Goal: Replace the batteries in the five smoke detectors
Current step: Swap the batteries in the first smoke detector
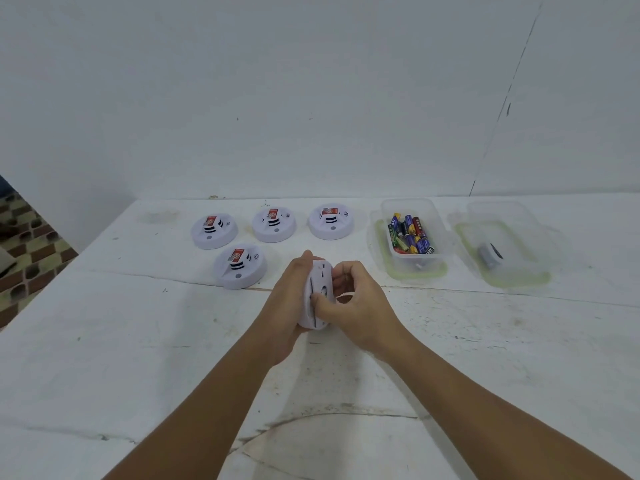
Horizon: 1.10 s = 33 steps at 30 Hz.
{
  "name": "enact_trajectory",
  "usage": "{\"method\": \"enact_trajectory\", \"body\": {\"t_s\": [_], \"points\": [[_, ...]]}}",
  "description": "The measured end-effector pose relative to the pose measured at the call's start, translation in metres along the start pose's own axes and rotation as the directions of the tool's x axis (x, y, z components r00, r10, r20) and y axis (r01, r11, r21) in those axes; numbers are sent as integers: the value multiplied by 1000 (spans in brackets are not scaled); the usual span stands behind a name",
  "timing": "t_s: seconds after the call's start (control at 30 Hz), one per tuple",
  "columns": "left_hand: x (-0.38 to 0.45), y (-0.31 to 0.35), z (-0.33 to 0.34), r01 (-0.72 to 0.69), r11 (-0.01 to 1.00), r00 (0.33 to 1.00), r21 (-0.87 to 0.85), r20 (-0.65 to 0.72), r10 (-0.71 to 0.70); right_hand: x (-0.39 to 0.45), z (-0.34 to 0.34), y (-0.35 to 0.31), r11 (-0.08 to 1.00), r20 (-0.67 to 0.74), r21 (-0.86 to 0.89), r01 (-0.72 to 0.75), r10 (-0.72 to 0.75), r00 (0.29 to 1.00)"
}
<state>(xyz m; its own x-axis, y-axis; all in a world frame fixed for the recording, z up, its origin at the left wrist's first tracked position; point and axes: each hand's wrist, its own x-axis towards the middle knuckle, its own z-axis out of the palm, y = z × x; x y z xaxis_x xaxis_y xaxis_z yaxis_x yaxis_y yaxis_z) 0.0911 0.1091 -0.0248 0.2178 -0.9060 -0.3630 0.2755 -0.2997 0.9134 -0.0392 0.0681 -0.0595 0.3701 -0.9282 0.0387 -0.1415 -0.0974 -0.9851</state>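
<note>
I hold a white smoke detector (317, 289) on edge above the table's middle. My left hand (287, 306) grips its left side, and my right hand (356, 306) curls round its right side with the thumb on its back face. Three detectors lie in a row behind, the left detector (214, 231), the middle detector (273, 224) and the right detector (331, 222). In front of them a fourth detector (240, 266) rests flat. Each shows a red label on top. A clear tub (414, 268) at the right holds several batteries (410, 233).
A second clear tub (502, 271) at the far right holds a small grey battery (486, 256). The white table (138, 341) meets a white wall behind. Patterned floor (27, 244) shows past the table's left edge.
</note>
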Motion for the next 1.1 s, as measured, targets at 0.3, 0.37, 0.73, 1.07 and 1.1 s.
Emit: {"method": "enact_trajectory", "body": {"t_s": [0.3, 0.37, 0.73, 1.07, 1.1], "points": [[-3, 7, -3, -53, 995, 997, 81, -44, 56, 4, 0, -7, 995, 34, -42, 88, -86, 996], [-5, 9, -6, -19, 998, 1000, 56, -19, 20, 2, 0, -9, 985, 38, -100, 138, -135, 990], [-7, 9, -12, 24, 998, 1000, 61, 9, -25, -5, 11, -6, 996, -10, -52, 70, -71, 997], [-9, 11, -14, -34, 999, 999, 24, 37, 33, -3, 7, -10, 990, -1, 137, -18, 18, 1000], [-10, 11, -14, -37, 999, 999, 37, 42, 35, -3, 6, -10, 993, -7, 119, -8, 9, 1000]]}}
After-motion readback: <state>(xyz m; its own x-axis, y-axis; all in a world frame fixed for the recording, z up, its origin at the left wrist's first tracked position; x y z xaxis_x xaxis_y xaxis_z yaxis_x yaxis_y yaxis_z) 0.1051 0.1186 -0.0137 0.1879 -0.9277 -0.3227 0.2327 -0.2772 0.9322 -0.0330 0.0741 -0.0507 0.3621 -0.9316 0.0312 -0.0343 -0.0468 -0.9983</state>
